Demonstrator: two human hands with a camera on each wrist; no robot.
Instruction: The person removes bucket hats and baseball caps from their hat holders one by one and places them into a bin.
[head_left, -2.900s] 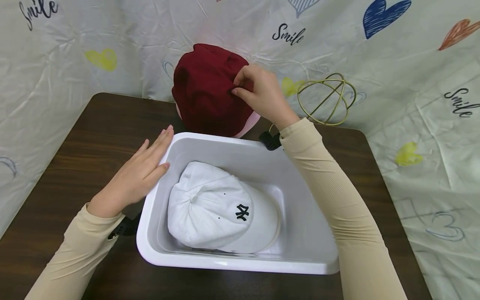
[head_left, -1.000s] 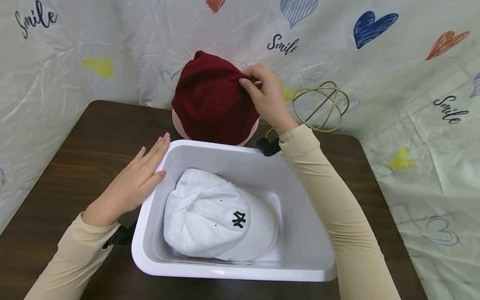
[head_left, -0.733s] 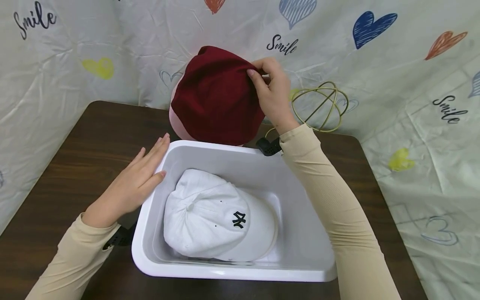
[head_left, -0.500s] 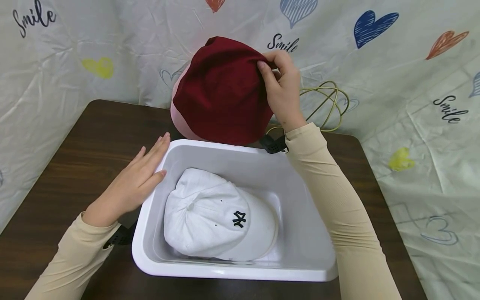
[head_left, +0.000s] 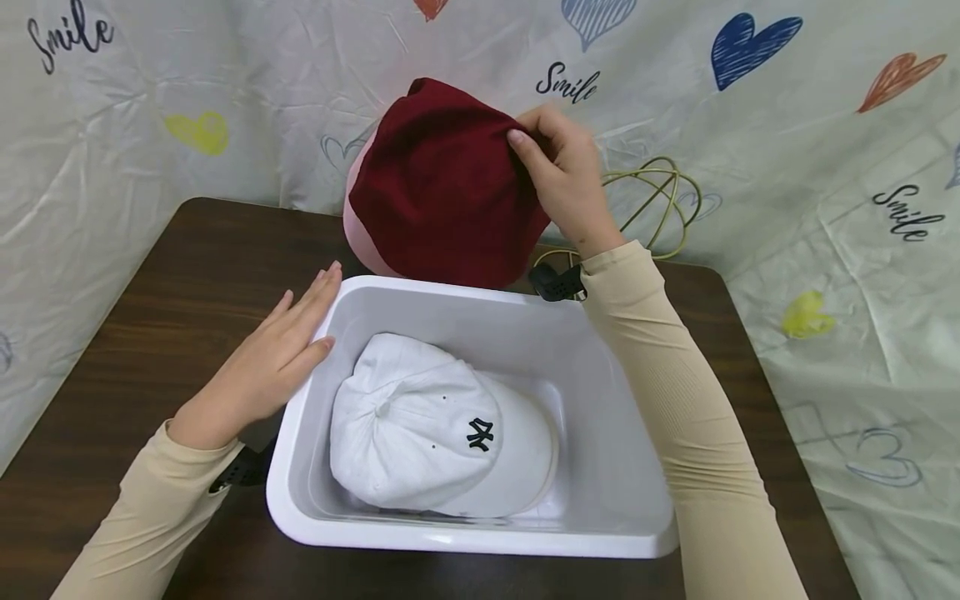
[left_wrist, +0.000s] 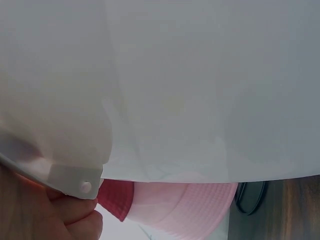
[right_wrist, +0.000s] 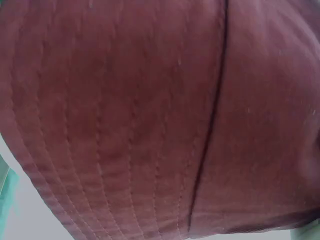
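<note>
My right hand (head_left: 570, 179) pinches the right side of a dark red hat (head_left: 450, 192) between thumb and fingers, beyond the tub. Rows of stitching on the red hat's brim (right_wrist: 115, 125) fill much of the right wrist view. A pink hat (head_left: 362, 237) with a stitched brim (left_wrist: 205, 210) shows behind and under it. My left hand (head_left: 273, 362) rests with extended fingers along the left rim of a white plastic tub (head_left: 450, 537). Inside the tub lies a white baseball cap (head_left: 420, 421) with a black logo, its bill pointing right.
A gold wire stand (head_left: 667, 200) is behind my right wrist, at the table's back right. The dark wooden table (head_left: 172, 292) backs onto a white cloth (head_left: 262, 75) printed with hearts and words. The right part of the tub's floor is bare.
The right hand has tightened its pinch on the red hat and drawn it up and to the right, then slightly lower, uncovering more pink at left. The left hand stays on the tub.
</note>
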